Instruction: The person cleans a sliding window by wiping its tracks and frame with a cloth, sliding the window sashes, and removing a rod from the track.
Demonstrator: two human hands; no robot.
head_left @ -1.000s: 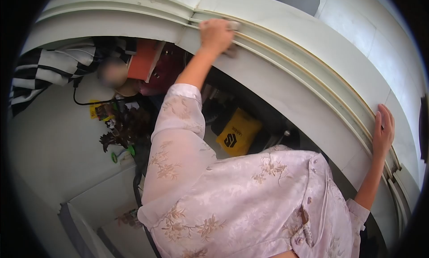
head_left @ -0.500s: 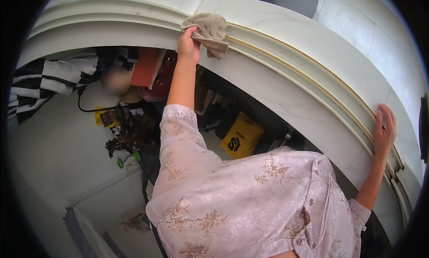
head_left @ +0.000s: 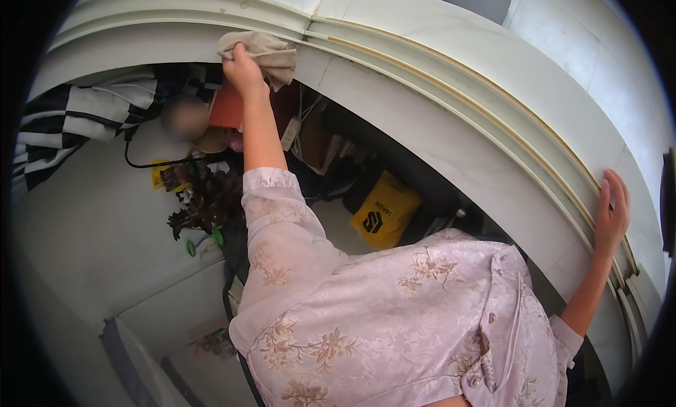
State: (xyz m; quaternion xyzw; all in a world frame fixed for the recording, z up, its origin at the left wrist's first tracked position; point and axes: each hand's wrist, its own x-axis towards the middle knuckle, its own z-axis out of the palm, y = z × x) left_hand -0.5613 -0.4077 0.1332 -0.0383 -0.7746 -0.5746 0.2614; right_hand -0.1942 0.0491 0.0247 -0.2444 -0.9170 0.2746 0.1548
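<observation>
My left hand (head_left: pixel 244 70) grips a crumpled beige cloth (head_left: pixel 271 55), pressed against the lower edge of the pale window track (head_left: pixel 162 17). The cloth hangs over the front of the sill. At the right, my right hand (head_left: pixel 612 208) rests on the track's outer rail with fingers stretched out and nothing held.
Below the sill lie a yellow bag (head_left: pixel 384 210), a white power strip (head_left: pixel 289 134) and an orange box (head_left: pixel 227 108). A black-and-white checkered fabric (head_left: pixel 84 115) is at the left, near dark figurines (head_left: pixel 211 203). Pale tiles (head_left: pixel 556 48) lie beyond the sill.
My left hand has slid left along the track with the cloth, which was mostly hidden under the hand a second ago. My right hand stays at the rail.
</observation>
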